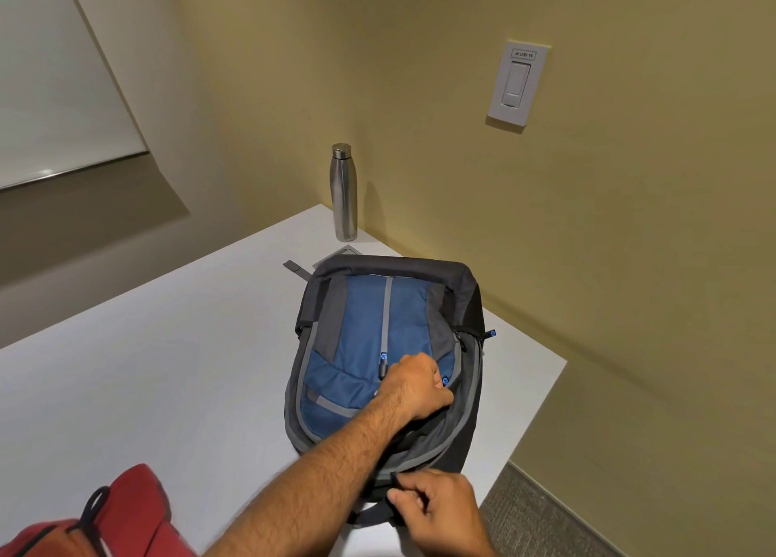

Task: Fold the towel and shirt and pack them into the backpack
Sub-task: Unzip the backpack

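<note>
The backpack (369, 346) lies flat on the white table (168, 388) near the wall. The left hand (415, 388) grips a zipper pull at its right side; the right hand (436, 506) pinches its near edge. A steel bottle (344, 193) stands beyond. Red fabric (126, 510) shows at lower left.

Bare table (168, 367) is lying open left of the left hand (413, 388) fingers. Steel bottle (344, 193) is standing beyond them at the wall corner. Red bag (121, 514) is blocking the near-left edge. Backpack (365, 338) is filling space under both hands; right hand (441, 506) is working at its near rim.
</note>
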`<state>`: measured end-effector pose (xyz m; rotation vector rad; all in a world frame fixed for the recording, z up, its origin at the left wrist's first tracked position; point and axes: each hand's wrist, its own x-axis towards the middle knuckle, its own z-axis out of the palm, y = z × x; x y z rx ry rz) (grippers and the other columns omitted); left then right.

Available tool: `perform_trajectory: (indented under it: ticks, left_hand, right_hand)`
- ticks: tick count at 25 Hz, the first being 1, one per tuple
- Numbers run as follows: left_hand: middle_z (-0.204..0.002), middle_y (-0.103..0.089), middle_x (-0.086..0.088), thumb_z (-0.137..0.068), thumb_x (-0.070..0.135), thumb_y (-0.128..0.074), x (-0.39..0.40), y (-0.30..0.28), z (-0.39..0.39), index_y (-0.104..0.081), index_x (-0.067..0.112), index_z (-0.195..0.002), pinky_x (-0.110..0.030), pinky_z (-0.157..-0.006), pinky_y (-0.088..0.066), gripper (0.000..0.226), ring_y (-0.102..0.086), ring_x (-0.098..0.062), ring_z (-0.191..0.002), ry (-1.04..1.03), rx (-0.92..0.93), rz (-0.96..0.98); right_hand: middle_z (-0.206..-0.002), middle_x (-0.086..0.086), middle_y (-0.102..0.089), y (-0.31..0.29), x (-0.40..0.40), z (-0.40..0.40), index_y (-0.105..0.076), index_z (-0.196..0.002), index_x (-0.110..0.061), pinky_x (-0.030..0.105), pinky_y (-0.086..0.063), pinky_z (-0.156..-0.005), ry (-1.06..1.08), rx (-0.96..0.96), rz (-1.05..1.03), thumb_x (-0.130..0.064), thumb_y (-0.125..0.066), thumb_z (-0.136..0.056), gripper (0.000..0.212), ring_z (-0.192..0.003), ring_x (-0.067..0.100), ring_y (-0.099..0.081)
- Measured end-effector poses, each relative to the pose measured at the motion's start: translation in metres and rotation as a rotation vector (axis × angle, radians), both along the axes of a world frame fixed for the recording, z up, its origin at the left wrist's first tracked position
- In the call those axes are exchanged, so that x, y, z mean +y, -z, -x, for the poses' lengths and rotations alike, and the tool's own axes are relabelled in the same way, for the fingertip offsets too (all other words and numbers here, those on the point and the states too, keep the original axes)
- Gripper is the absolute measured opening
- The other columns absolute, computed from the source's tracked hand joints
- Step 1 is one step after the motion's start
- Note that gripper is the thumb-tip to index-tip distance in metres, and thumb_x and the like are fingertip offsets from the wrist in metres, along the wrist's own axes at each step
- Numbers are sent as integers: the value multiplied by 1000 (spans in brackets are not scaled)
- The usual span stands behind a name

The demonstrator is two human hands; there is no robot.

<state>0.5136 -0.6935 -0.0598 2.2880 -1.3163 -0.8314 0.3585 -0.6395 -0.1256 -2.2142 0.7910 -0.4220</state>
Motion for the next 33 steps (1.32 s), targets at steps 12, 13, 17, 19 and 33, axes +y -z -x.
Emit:
perform_trajectory:
  ticks: [12, 13, 17, 19, 33]
  left_hand:
    - [-57, -67, 1, -78, 40, -77, 105, 5, -23, -63, 15, -57, -23, -57, -54, 35, -61, -12, -52, -108, 266, -176]
    - [-61, -71, -6, -79, 40, -77, 117, 9, -20, -67, 11, -63, -26, -56, -57, 34, -63, -15, -51, -139, 352, -235]
    - [-66, -71, -13, -81, 37, -77, 138, 31, -7, -73, -3, -80, -29, -54, -59, 41, -66, -19, -55, -299, 642, -191]
    - [-60, -68, -10, -83, 26, -75, 139, 37, 0, -72, 0, -76, -27, -48, -55, 27, -64, -17, -50, -348, 691, -120]
    - [-56, -63, 11, -86, 30, -64, 151, 40, 9, -63, 19, -60, -19, -65, -49, 28, -57, -1, -56, -161, 176, 63]
  right_hand:
    - [-40, -15, -54, -9, 17, -5, -73, -58, -34, 11, -48, -60, 233, -33, -286, -22, -82, -70, 20, -42, 0, -53]
    - [-41, -16, -56, -7, 17, -5, -68, -51, -38, 12, -49, -60, 251, -33, -255, -24, -84, -68, 27, -43, -1, -54]
    - [-46, -24, -57, 2, 20, -7, -64, -52, -39, 9, -45, -53, 189, -9, -97, -49, -73, -60, 16, -46, -3, -57]
    - [-49, -21, -57, 6, 19, -4, -66, -64, -33, 13, -47, -51, 109, 16, -31, -51, -70, -60, 19, -47, -1, -57]
    - [-63, -14, -58, -24, -57, -51, -70, -64, -33, 34, -17, -63, -518, 493, 941, -39, -86, -44, 27, -70, 15, -50]
